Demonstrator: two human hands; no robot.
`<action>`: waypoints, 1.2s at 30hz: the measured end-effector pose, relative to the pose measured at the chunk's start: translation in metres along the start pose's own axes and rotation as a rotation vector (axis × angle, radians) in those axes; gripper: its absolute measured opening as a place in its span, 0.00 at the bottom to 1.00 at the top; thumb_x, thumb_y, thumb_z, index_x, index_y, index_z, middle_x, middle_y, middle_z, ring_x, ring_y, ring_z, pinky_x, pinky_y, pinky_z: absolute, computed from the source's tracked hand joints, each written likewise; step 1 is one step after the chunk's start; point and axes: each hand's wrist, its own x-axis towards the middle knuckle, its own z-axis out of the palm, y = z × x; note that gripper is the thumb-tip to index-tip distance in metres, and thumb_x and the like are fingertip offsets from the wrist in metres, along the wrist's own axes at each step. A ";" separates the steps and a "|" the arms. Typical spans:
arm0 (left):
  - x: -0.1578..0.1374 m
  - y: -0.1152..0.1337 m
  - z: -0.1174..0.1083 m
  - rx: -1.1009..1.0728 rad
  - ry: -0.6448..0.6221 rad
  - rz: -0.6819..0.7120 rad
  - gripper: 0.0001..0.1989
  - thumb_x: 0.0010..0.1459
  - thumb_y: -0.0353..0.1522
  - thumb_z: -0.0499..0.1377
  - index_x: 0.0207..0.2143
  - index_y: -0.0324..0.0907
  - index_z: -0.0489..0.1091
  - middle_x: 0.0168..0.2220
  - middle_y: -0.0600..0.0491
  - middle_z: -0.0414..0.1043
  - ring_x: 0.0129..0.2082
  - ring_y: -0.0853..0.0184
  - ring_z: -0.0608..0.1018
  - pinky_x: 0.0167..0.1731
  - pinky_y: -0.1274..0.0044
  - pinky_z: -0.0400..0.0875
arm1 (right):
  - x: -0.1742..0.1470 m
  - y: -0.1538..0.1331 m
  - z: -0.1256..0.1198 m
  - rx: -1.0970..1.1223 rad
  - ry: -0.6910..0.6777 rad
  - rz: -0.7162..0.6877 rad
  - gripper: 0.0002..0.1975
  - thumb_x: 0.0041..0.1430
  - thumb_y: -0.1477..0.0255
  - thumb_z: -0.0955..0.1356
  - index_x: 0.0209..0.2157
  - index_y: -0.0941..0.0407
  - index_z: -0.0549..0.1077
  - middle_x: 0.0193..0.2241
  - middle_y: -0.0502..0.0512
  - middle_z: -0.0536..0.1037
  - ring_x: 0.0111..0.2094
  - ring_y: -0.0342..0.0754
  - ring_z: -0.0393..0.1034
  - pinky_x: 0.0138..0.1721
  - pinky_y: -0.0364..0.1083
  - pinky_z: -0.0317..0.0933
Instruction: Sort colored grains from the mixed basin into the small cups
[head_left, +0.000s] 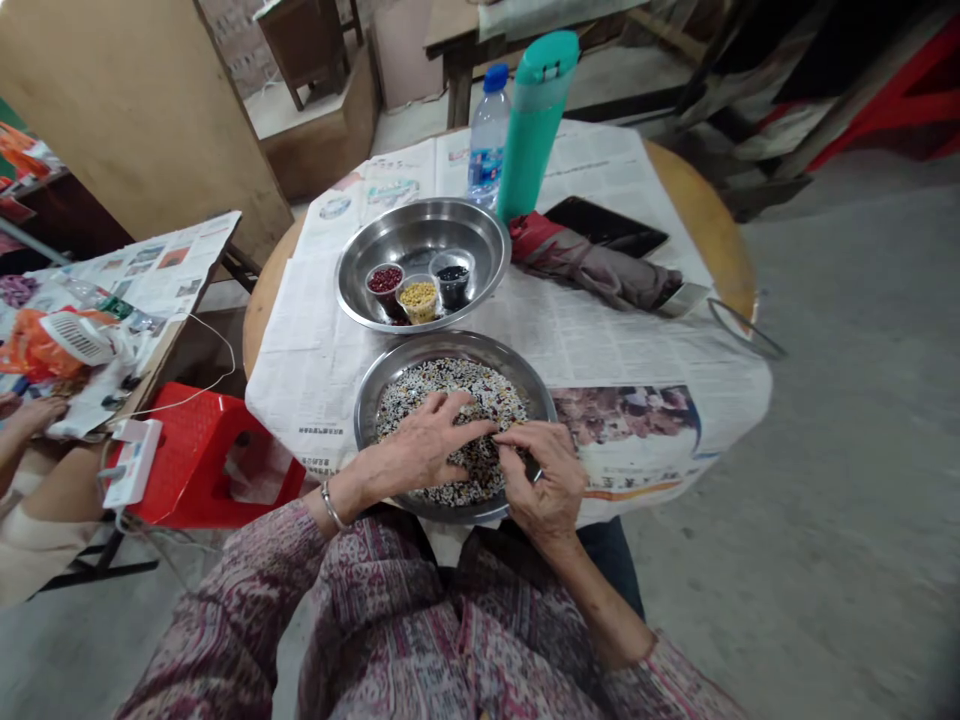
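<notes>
You are holding your left hand [424, 445], fingers spread wide, over the mixed grains [405, 385] in the near basin [450, 345]; your right hand [546, 480] is meeting it closely, thumb and forefinger narrowly set; I cannot tell whether they are pinching anything; beyond, the far basin [424, 225] is holding three cups [417, 314] of beans [418, 294].

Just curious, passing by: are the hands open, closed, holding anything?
Left hand: open, spread over the mixed grains.
Right hand: curled; cannot tell whether it holds anything.
</notes>
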 end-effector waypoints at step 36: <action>-0.027 -0.030 0.007 -0.080 0.168 -0.446 0.12 0.63 0.22 0.51 0.42 0.39 0.71 0.41 0.49 0.68 0.41 0.64 0.72 0.47 0.68 0.71 | 0.000 0.000 0.000 -0.014 0.010 0.011 0.07 0.57 0.78 0.67 0.33 0.52 0.75 0.29 0.50 0.79 0.34 0.49 0.73 0.42 0.52 0.67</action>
